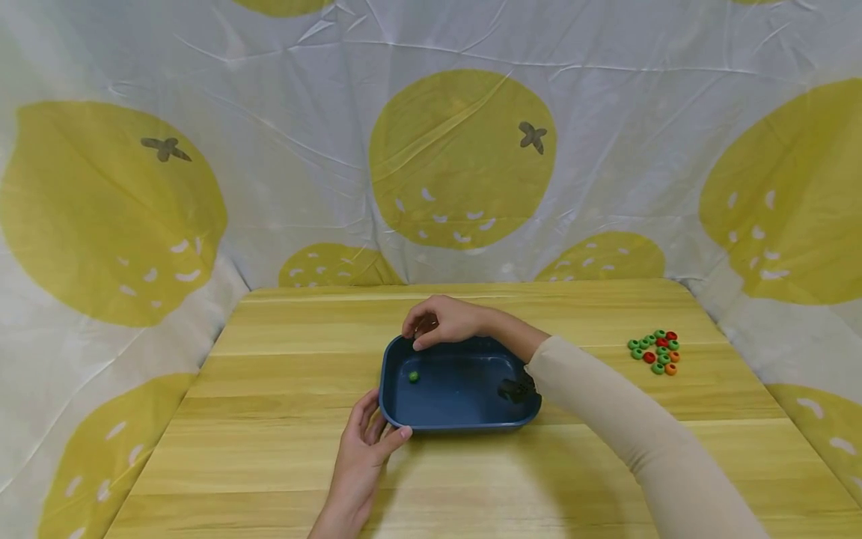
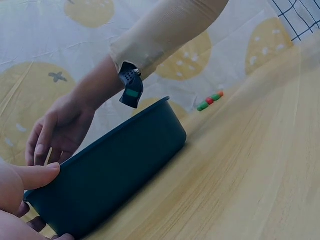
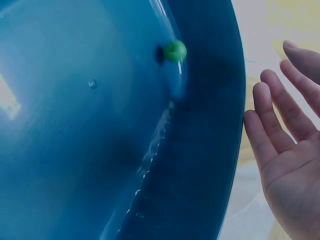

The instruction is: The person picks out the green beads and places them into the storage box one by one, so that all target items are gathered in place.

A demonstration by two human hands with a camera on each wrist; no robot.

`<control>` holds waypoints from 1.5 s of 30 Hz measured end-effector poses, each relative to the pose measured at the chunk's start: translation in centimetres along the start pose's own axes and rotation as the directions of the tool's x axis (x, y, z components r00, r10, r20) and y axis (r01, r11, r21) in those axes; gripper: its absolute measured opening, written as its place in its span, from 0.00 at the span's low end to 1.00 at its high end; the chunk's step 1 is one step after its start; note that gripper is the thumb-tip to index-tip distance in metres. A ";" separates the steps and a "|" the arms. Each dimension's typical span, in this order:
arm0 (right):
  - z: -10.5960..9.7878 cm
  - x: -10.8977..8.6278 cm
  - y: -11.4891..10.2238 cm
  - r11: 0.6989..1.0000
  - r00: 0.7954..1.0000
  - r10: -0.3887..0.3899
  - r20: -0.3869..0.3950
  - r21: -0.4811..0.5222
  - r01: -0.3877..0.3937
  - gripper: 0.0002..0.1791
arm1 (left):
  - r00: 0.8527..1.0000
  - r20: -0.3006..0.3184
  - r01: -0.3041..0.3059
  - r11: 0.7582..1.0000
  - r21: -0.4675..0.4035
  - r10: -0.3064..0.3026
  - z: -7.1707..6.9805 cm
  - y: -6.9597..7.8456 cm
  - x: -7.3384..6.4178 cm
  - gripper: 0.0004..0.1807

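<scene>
My left hand (image 1: 364,449) grips the front left corner of a dark blue rectangular tub (image 1: 465,427). In the left wrist view its thumb lies over the rim, and fingers show lower on the outside. One green bead (image 1: 414,376) sits inside the tub near its left end. My right hand (image 1: 447,320) is at the back left rim, its fingers loosely bent. The right wrist view shows the right palm (image 3: 295,175) with nothing in it, fingertips beside the tub's wall.
A loose group of green, red and orange beads (image 1: 656,350) lies on the right of the wooden table (image 1: 269,419). A dark device (image 2: 131,86) is fixed at the right wrist. A white curtain (image 1: 289,172) with yellow fruit prints hangs behind.
</scene>
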State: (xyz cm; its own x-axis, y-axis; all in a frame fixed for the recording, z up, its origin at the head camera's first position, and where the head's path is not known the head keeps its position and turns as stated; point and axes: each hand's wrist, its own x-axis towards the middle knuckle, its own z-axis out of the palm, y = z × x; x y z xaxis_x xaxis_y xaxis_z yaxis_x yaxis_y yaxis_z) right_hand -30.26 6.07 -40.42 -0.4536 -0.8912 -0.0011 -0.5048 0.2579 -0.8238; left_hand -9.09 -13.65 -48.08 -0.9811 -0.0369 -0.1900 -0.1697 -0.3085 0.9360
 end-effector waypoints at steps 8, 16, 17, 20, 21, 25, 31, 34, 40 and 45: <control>-0.4 -1.5 0.2 0.998 0.998 0.052 -0.026 0.041 -0.051 0.19 | 1.000 -0.006 -0.014 1.000 0.001 0.014 0.0 -0.1 -0.1 0.45; -1.1 -3.7 0.1 0.996 0.995 0.076 -0.060 0.047 -0.073 0.17 | 1.000 -0.012 -0.005 1.000 0.009 0.006 0.0 -0.1 -0.1 0.45; -1.2 -4.1 0.1 0.996 0.995 0.081 -0.065 0.047 -0.078 0.17 | 1.000 -0.011 -0.006 1.000 0.008 0.006 0.0 -0.1 -0.1 0.45; -1.5 -5.1 0.2 0.994 0.992 0.099 -0.081 0.054 -0.095 0.17 | 1.000 -0.010 -0.011 1.000 0.009 0.011 -0.1 -0.1 -0.1 0.46; -1.6 -5.5 0.2 0.994 0.991 0.103 -0.086 0.057 -0.099 0.17 | 1.000 -0.010 -0.014 1.000 0.010 0.014 -0.1 -0.2 -0.1 0.46; -2.0 -6.9 0.6 0.991 0.987 0.123 -0.102 0.068 -0.116 0.17 | 1.000 -0.007 -0.018 1.000 0.011 0.018 -0.1 -0.2 -0.2 0.45; -2.8 -9.2 0.8 0.987 0.981 0.140 -0.132 0.091 -0.129 0.16 | 1.000 -0.007 -0.016 1.000 0.020 0.016 -0.1 -0.2 -0.2 0.46; -3.2 -10.3 0.9 0.985 0.975 0.158 -0.155 0.100 -0.144 0.15 | 1.000 -0.005 -0.014 1.000 0.021 0.014 -0.2 -0.2 -0.2 0.46; -3.9 -12.9 1.4 0.976 0.961 0.204 -0.188 0.119 -0.184 0.17 | 1.000 0.002 -0.012 1.000 0.012 0.012 -0.1 -0.2 -0.2 0.46; -4.4 -14.9 1.6 0.971 0.945 0.229 -0.232 0.117 -0.206 0.17 | 1.000 0.002 -0.014 1.000 0.009 0.014 -0.1 -0.1 -0.2 0.47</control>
State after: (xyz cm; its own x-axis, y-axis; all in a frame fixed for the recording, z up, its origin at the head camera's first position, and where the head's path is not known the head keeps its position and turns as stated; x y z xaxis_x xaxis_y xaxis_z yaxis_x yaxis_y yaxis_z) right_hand -27.50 21.41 -39.24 -0.7149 -0.6968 -0.0581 -0.3105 0.3907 -0.8666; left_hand -8.88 -13.65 -48.20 -0.9836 -0.0398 -0.1759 -0.1562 -0.2994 0.9412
